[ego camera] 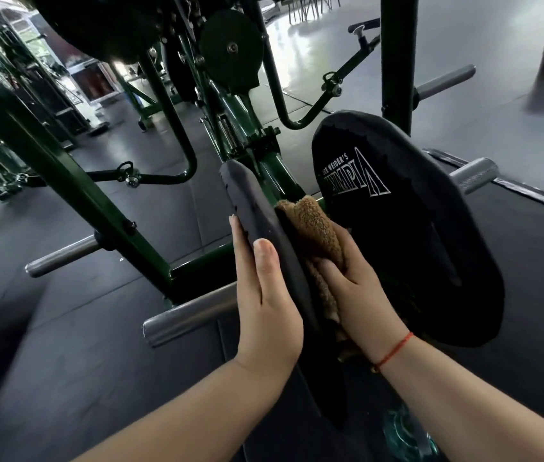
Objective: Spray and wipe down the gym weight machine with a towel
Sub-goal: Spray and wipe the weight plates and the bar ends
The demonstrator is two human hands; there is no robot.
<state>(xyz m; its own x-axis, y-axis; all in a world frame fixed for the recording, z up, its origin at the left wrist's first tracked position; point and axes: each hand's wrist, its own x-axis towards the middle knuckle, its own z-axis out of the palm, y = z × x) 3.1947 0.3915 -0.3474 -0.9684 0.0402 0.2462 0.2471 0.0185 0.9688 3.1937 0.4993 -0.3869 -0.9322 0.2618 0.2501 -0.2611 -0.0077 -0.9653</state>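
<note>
The weight machine (64,168) has a dark green tube frame that runs from the left foreground to the far centre. Chrome storage pegs (190,315) project from its base.

A black weight plate (250,211) stands on edge at centre, with its rim towards the camera. The left hand (264,295) lies flat against the left face of this plate. Its fingers are straight and pressed together, and the thumb rests along the rim.

The right hand (357,288) grips a brown towel (317,228) and holds it bunched against the right face of the same plate. The thumb crosses the cloth. The fingers curl round the towel's far side and are partly hidden. A red string bracelet (393,351) circles the right wrist.

A second black plate (413,235), with white lettering, hangs just to the right on a chrome peg. A teal translucent object (407,435) lies on the floor near the bottom edge. It is too blurred to identify.
</note>
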